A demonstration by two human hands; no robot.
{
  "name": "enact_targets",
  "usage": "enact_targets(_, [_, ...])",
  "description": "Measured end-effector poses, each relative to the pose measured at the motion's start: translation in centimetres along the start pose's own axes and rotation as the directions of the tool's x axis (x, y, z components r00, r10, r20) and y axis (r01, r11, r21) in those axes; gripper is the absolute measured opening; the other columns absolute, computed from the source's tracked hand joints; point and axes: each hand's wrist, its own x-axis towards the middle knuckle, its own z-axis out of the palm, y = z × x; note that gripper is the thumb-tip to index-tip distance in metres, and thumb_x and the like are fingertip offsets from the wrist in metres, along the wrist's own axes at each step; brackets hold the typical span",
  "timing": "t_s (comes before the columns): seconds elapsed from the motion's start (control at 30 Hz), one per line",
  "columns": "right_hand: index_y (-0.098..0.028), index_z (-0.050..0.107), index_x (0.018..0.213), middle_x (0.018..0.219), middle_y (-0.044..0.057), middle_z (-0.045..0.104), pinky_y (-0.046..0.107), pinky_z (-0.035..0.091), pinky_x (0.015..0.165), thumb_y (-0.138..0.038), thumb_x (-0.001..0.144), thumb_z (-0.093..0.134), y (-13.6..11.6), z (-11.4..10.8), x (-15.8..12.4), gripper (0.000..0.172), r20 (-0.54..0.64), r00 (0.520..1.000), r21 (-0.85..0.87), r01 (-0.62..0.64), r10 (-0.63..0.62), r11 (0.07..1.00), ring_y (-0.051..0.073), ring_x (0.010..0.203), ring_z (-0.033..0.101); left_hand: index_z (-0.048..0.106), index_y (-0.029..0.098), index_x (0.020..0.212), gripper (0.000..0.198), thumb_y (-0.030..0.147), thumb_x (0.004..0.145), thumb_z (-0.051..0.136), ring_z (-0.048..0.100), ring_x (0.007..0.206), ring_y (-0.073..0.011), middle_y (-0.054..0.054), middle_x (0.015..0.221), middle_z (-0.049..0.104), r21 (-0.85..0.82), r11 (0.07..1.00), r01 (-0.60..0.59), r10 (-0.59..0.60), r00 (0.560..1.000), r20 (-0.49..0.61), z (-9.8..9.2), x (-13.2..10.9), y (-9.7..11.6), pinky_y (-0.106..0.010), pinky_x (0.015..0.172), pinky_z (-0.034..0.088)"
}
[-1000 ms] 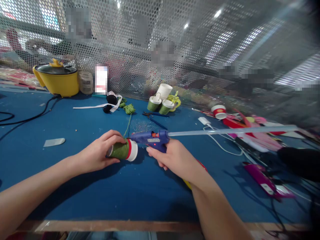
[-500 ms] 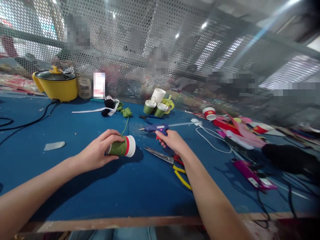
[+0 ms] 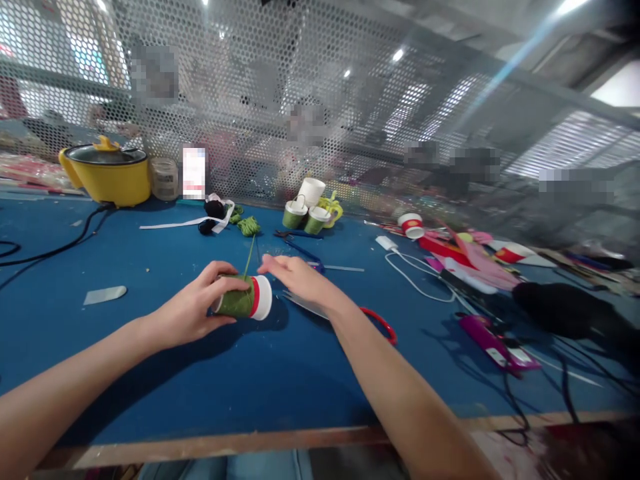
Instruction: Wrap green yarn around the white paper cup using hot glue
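My left hand [image 3: 193, 308] grips a paper cup [image 3: 244, 300] lying on its side on the blue table [image 3: 150, 373]. The cup is wrapped in green cord, with a red band and white rim at its right end. A strand of green cord [image 3: 248, 248] runs from the cup up to a small bundle [image 3: 249, 225]. My right hand [image 3: 295, 275] hovers just right of the cup's rim, fingers stretched out and slightly blurred, holding nothing. Under that hand lie scissors [image 3: 373, 318] with red handles. The blue glue gun lies behind the hand, mostly hidden.
A yellow electric pot [image 3: 107, 175] stands far left, its black cable [image 3: 55, 248] trailing across the table. Green wrapped cups [image 3: 306, 215] sit at the back centre. Craft clutter, a white charger cable [image 3: 415, 277] and a magenta tool [image 3: 495, 341] fill the right side. Perforated mesh backs the table.
My right hand put the glue gun down on the table further back, let go of it, and came back left to the cup's rim. My left hand has kept the cup still.
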Motion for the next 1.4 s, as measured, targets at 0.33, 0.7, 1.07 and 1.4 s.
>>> enact_targets(0.33, [-0.016, 0.060, 0.070, 0.070, 0.000, 0.061, 0.026, 0.041, 0.069, -0.039, 0.072, 0.061, -1.5, 2.2, 0.5, 0.023, -0.133, 0.988, 0.332, 0.114, -0.073, 0.937, 0.012, 0.066, 0.053, 0.046, 0.021, 0.115, 0.044, 0.022, 0.075, 0.066, 0.052, 0.105, -0.0227, -0.008, 0.114, 0.048, -0.152, 0.987, 0.057, -0.056, 0.998, 0.011, -0.1, 0.1, 0.2, -0.036, 0.089, 0.047])
enact_targets(0.7, [-0.016, 0.055, 0.068, 0.068, -0.001, 0.058, 0.025, 0.040, 0.066, -0.035, 0.075, 0.058, -1.2, 1.3, 0.2, 0.020, -0.229, 0.970, 0.365, 0.159, -0.077, 0.917, 0.010, 0.063, 0.050, 0.048, 0.021, 0.112, 0.044, 0.030, 0.074, 0.067, 0.058, 0.092, -0.0208, -0.006, 0.106, 0.054, -0.332, 0.914, 0.233, -0.206, 0.972, 0.114, 0.1, 0.1, 0.4, -0.034, 0.076, 0.051])
enact_targets(1.07, [-0.016, 0.056, 0.065, 0.064, -0.001, 0.057, 0.025, 0.038, 0.061, -0.037, 0.076, 0.056, -1.2, 1.9, 0.3, 0.023, -0.176, 0.978, 0.257, 0.152, -0.109, 0.955, 0.011, 0.059, 0.048, 0.045, 0.021, 0.114, 0.042, 0.026, 0.077, 0.065, 0.049, 0.108, -0.0231, -0.009, 0.114, 0.048, -0.196, 0.980, 0.034, -0.020, 0.997, 0.076, -0.4, 0.0, 0.8, -0.036, 0.091, 0.043])
enact_targets(1.4, [-0.016, 0.055, 0.065, 0.064, 0.000, 0.056, 0.025, 0.034, 0.057, -0.039, 0.075, 0.056, -1.0, 2.2, 0.0, 0.025, -0.099, 0.993, 0.265, 0.083, -0.059, 0.961, 0.010, 0.058, 0.045, 0.042, 0.022, 0.117, 0.040, 0.020, 0.081, 0.060, 0.048, 0.112, -0.0238, -0.011, 0.119, 0.044, -0.106, 0.993, -0.060, 0.065, 0.997, 0.040, -0.4, -0.1, 1.0, -0.038, 0.092, 0.044])
